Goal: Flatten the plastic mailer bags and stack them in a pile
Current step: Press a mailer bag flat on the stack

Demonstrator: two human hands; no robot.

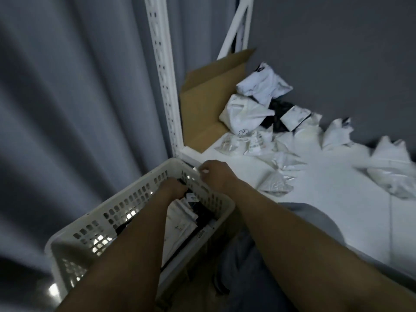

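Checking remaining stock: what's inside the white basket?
White mailer bags and black ones, jumbled, with the left hand reaching in among them. The left arm and the top bags cover the floor of the basket and the hand's grip, so no count.

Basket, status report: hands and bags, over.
Left hand inside white perforated plastic basket, grip hidden. Right hand at far rim, grip unclear. Crumpled white plastic mailer bags strewn on white table, unflattened.

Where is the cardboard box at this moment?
In the head view, the open cardboard box sits at the back left corner of the shelf, right of the white post and left of the heaped mailer bags.
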